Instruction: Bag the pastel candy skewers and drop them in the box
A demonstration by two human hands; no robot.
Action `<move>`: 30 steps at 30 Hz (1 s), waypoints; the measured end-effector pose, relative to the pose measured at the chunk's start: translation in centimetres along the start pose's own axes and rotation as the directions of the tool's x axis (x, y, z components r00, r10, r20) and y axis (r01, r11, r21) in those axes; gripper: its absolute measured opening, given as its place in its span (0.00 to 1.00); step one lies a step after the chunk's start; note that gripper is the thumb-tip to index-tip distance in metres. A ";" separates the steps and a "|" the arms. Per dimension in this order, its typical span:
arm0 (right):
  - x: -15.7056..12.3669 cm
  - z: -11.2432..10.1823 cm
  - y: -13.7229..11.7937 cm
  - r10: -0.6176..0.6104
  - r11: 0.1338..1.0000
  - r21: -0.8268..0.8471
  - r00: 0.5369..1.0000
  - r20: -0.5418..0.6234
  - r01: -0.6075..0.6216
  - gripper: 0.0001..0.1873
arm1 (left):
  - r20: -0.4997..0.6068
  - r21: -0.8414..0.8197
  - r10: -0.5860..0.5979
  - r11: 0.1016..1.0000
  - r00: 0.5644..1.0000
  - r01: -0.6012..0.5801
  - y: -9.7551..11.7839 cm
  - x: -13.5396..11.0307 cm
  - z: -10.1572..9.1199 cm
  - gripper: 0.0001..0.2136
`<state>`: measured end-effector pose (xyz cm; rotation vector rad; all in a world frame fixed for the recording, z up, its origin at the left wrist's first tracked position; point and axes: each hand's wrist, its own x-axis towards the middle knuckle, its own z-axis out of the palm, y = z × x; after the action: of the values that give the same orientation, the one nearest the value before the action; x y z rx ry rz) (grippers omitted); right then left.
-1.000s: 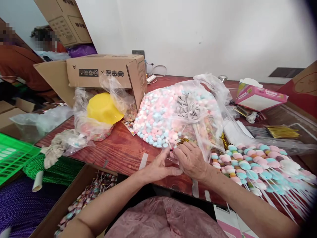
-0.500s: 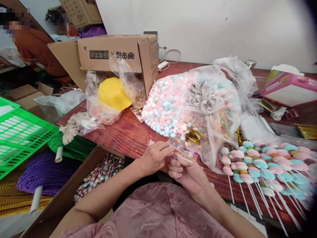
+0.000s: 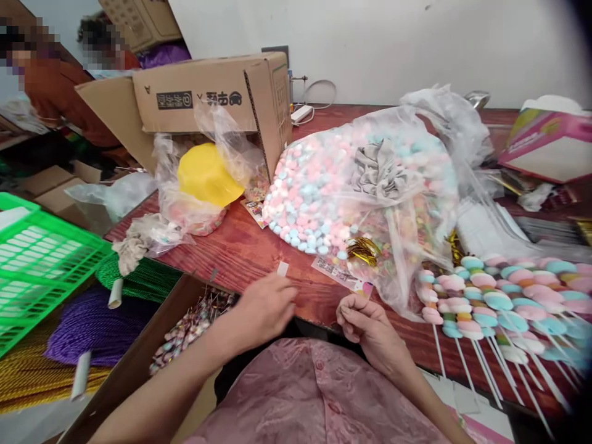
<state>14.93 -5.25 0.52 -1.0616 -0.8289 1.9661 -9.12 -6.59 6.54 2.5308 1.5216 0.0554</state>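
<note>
My left hand (image 3: 268, 308) hovers over the front edge of the table, left of centre. It is smeared by motion with its fingers bent downward, and whether they hold anything is hidden. Thumb and forefinger meet on my right hand (image 3: 363, 319), the other fingers are curled in, and nothing shows between them. Just beyond it lies a printed strip with a code (image 3: 340, 274). A small white slip (image 3: 283, 269) is by my left hand. Gold twist ties (image 3: 364, 250) rest against a big clear bag of pastel candies (image 3: 300, 197).
Marshmallow skewers (image 3: 499, 302) lie at right, sticks over the edge. A carton (image 3: 194, 92) and a yellow bowl-like piece (image 3: 208, 176) stand behind. Down left are a box of small wrapped pieces (image 3: 185, 339), a green crate (image 3: 50, 265) and purple cords (image 3: 102, 333). Co-workers (image 3: 65, 98) are far left.
My hands have parted. The left has moved left and down, away from the right. The thin white stick at my right fingers is out of sight.
</note>
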 end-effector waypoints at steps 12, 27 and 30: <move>-7.5 -4.6 0.1 -0.477 0.589 -0.779 0.871 -0.118 0.216 0.15 | 0.125 0.200 0.281 0.932 0.952 -0.302 3.7 13.2 4.0 0.11; -1.1 -2.8 0.3 -0.650 0.023 -0.909 0.697 0.303 0.416 0.14 | 0.099 -0.060 0.172 0.984 0.980 -0.167 3.4 6.5 3.3 0.15; 0.2 -2.0 0.4 -0.660 0.018 -0.895 0.678 0.324 0.446 0.15 | 0.038 -0.038 0.169 0.985 0.985 -0.167 3.7 6.0 4.4 0.22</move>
<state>16.47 -4.95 -0.76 -1.1715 -2.0765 0.4447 -2.51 -3.59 2.50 2.6101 1.2778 0.0515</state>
